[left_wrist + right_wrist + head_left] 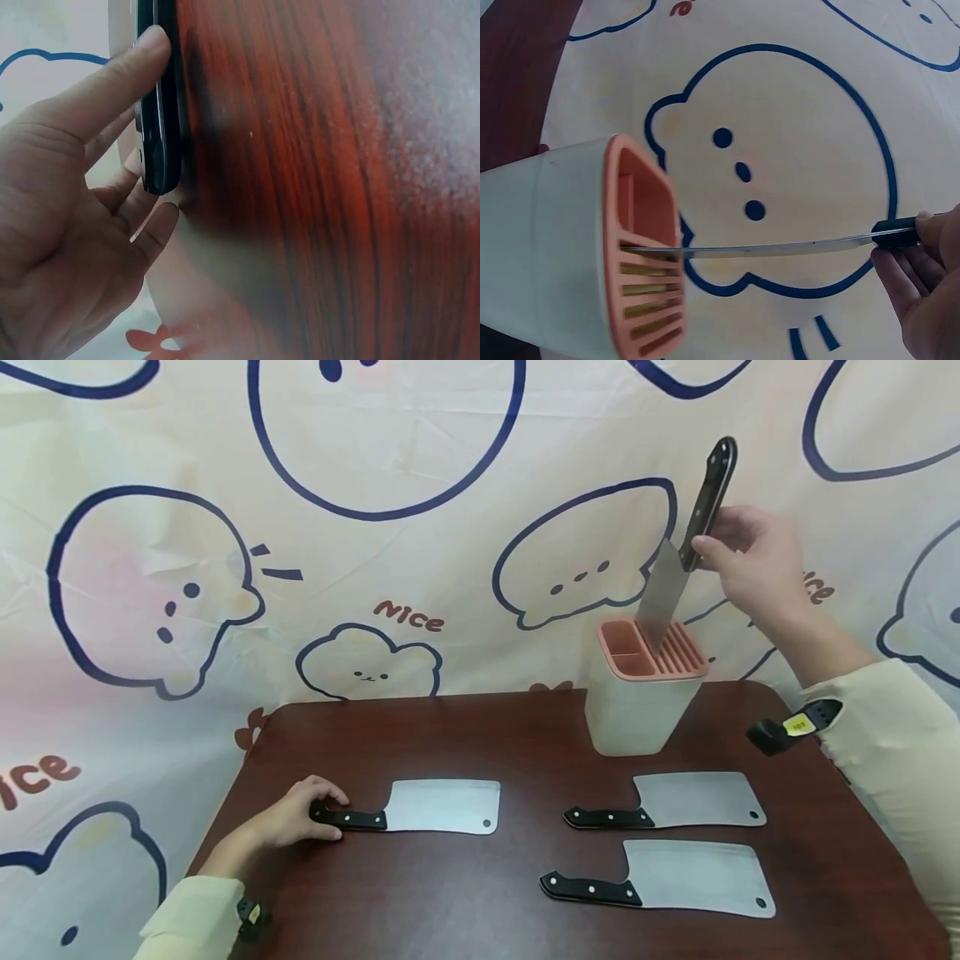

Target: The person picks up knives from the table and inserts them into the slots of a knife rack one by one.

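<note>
My right hand (pixel 759 558) pinches the black handle of an upright, slightly tilted cleaver (pixel 663 592) between thumb and fingers. In the right wrist view, the end of its blade (pixel 780 250) enters the slot beside the open compartment of a knife holder (pixel 555 240). This holder has a pale body and a pink slotted top. At the left of the table, a second cleaver (pixel 444 807) lies flat with its blade pointing right. My left hand (pixel 300 814) grips the end of its handle; the left wrist view shows the thumb across that black handle (pixel 161 142).
Two more cleavers, an upper one (pixel 701 799) and a lower one (pixel 697 878), lie at the right on the dark wooden table (pixel 420 893), handles to the left. Behind the table hangs a cartoon-printed cloth (pixel 390 560). The holder stands near the back edge.
</note>
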